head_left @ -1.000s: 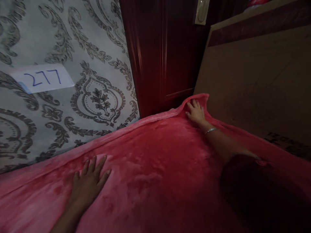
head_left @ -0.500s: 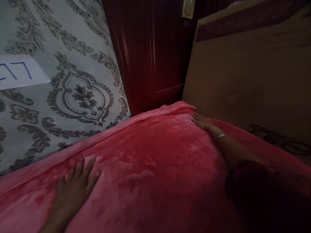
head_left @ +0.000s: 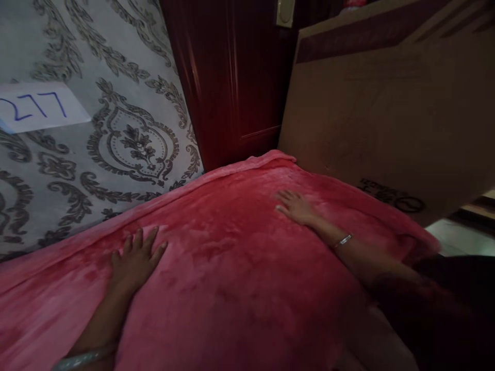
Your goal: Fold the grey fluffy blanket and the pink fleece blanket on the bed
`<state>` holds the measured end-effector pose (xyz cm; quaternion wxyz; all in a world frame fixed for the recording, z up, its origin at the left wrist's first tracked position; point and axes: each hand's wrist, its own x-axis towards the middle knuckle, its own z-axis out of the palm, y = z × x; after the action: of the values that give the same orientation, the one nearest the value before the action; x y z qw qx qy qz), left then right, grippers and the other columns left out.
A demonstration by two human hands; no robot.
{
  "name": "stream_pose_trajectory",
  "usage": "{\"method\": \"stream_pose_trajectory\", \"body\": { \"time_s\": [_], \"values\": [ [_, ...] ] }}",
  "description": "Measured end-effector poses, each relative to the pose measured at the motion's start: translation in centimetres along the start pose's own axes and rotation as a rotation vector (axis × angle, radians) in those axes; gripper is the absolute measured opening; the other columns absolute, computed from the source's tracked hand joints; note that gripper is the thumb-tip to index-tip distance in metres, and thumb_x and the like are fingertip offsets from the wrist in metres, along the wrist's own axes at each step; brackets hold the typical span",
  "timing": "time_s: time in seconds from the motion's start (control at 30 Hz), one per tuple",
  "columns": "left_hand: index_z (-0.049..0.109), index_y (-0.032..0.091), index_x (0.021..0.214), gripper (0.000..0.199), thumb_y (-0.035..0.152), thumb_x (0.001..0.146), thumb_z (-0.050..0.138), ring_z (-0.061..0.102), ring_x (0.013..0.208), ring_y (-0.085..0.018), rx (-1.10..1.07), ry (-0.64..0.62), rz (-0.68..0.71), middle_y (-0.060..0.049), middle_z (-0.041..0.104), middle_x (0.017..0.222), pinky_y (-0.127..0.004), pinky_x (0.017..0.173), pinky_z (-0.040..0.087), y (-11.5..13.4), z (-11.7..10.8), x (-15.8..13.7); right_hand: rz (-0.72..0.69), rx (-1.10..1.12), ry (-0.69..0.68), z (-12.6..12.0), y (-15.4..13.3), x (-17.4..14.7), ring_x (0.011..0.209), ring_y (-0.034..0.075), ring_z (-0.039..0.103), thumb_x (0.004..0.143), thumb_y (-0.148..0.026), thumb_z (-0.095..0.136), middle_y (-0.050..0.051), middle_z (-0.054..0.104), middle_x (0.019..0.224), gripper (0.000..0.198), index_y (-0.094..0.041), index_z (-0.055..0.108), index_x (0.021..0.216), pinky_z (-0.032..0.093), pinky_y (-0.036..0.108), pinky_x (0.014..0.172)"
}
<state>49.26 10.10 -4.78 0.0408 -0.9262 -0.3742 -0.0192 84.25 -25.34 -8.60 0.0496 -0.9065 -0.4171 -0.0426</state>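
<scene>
A plush pinkish-red blanket (head_left: 232,268) spreads across the lower part of the head view, with a folded-looking band along its far edge. On its left side my left hand (head_left: 136,257) lies flat, fingers spread, a bangle at the wrist. Farther off to the right, my right hand (head_left: 296,206) rests on the same fabric, fingers stretched out and slightly blurred, with a thin silver bracelet on that wrist. Neither hand grips anything. What lies under the blanket is hidden.
Patterned wallpaper (head_left: 135,139) on the left carries a paper marked 277 (head_left: 42,107). A dark red wooden panel (head_left: 232,77) stands behind the blanket. To the right leans a large cardboard box (head_left: 367,113); pale floor (head_left: 460,237) shows beyond it.
My right hand has come back from the far corner, nearer and to the left on the blanket. The view has shifted, showing more of the paper and the floor. My left hand stays flat.
</scene>
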Motion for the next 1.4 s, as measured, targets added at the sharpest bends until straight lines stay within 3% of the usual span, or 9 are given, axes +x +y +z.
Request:
{"method": "stream_pose_trajectory", "body": {
  "time_s": [0.17, 0.27, 0.4, 0.5, 0.63, 0.77, 0.87, 1.1, 1.4],
  "values": [
    [0.038, 0.021, 0.158, 0.068, 0.055, 0.100, 0.028, 0.026, 0.150, -0.045, -0.049, 0.047, 0.033, -0.022, 0.031, 0.164, -0.071, 0.111, 0.029, 0.4, -0.6, -0.7, 0.509, -0.035, -0.030, -1.9, 8.5, -5.2, 0.150, 0.034, 0.029, 0.103, -0.045, 0.025, 0.013, 0.030, 0.165, 0.062, -0.022, 0.036, 0.159, 0.026, 0.065, 0.117],
    [0.039, 0.020, 0.157, 0.067, 0.053, 0.100, 0.030, 0.025, 0.151, -0.044, -0.066, 0.054, 0.032, -0.022, 0.031, 0.164, -0.071, 0.113, 0.026, 0.8, -1.3, -1.3, 0.623, -0.021, -0.051, -3.2, 7.7, -6.5, 0.147, 0.040, 0.033, 0.102, -0.044, 0.028, 0.018, 0.037, 0.161, 0.060, -0.020, 0.045, 0.154, 0.029, 0.071, 0.111],
    [0.039, 0.021, 0.157, 0.066, 0.052, 0.100, 0.029, 0.025, 0.152, -0.039, -0.138, -0.020, -0.006, -0.019, 0.033, 0.164, -0.068, 0.117, 0.022, 2.1, -3.0, -2.7, 0.261, 0.037, -0.032, -2.8, -0.1, -8.3, 0.148, 0.038, 0.031, 0.102, -0.049, 0.030, 0.013, 0.034, 0.163, 0.058, -0.029, 0.045, 0.154, 0.031, 0.069, 0.111],
    [0.039, 0.021, 0.157, 0.062, 0.046, 0.101, 0.030, 0.027, 0.152, -0.036, -0.140, 0.028, 0.116, -0.017, 0.033, 0.164, -0.065, 0.118, 0.024, 3.6, -3.9, -5.6, 0.018, 0.067, -0.050, -1.4, -4.0, -11.1, 0.151, 0.033, 0.027, 0.102, -0.055, 0.030, 0.008, 0.028, 0.166, 0.063, -0.032, 0.035, 0.159, 0.030, 0.062, 0.117],
    [0.042, 0.024, 0.156, 0.062, 0.046, 0.098, 0.041, 0.025, 0.153, -0.036, -0.048, -0.021, 0.371, -0.012, 0.034, 0.165, -0.063, 0.120, 0.022, 4.7, -2.7, -11.2, 0.157, 0.011, 0.011, -0.2, -2.1, -15.3, 0.151, 0.030, 0.029, 0.102, -0.055, 0.029, 0.008, 0.035, 0.163, 0.063, -0.027, 0.039, 0.158, 0.029, 0.056, 0.119],
    [0.046, 0.019, 0.153, 0.059, 0.040, 0.099, 0.038, 0.031, 0.151, -0.034, -0.025, 0.080, 0.400, -0.014, 0.039, 0.162, -0.056, 0.120, 0.027, 4.2, -0.9, -14.6, 0.401, -0.027, 0.072, -0.6, 1.6, -18.3, 0.150, 0.029, 0.030, 0.103, -0.045, 0.029, 0.009, 0.037, 0.162, 0.059, -0.023, 0.044, 0.155, 0.029, 0.055, 0.118],
    [0.052, 0.014, 0.148, 0.056, 0.037, 0.100, 0.035, 0.039, 0.145, -0.034, 0.024, 0.146, 0.412, -0.017, 0.049, 0.155, -0.052, 0.117, 0.032, 4.3, -0.9, -15.1, 0.506, -0.008, 0.133, -1.2, 1.6, -19.4, 0.149, 0.031, 0.033, 0.102, -0.036, 0.029, 0.010, 0.042, 0.159, 0.055, -0.022, 0.051, 0.149, 0.030, 0.060, 0.115],
    [0.059, 0.011, 0.139, 0.052, 0.031, 0.101, 0.030, 0.053, 0.132, -0.031, 0.039, 0.153, 0.454, -0.019, 0.061, 0.139, -0.045, 0.113, 0.040, 4.8, -1.7, -16.0, 0.192, 0.229, 0.206, -1.0, -3.0, -19.2, 0.134, 0.023, 0.052, 0.097, -0.033, 0.044, 0.007, 0.059, 0.145, 0.049, -0.021, 0.061, 0.142, 0.042, 0.038, 0.112],
    [0.059, 0.018, 0.143, 0.049, 0.032, 0.101, 0.038, 0.045, 0.144, -0.032, -0.144, 0.161, 0.537, -0.014, 0.054, 0.151, -0.054, 0.118, 0.038, 2.7, 1.9, -21.3, 0.203, 0.234, 0.237, -0.9, -4.0, -18.5, 0.124, 0.027, 0.058, 0.097, -0.031, 0.052, 0.008, 0.067, 0.132, 0.035, -0.022, 0.074, 0.122, 0.047, 0.042, 0.104]
  ]
}}
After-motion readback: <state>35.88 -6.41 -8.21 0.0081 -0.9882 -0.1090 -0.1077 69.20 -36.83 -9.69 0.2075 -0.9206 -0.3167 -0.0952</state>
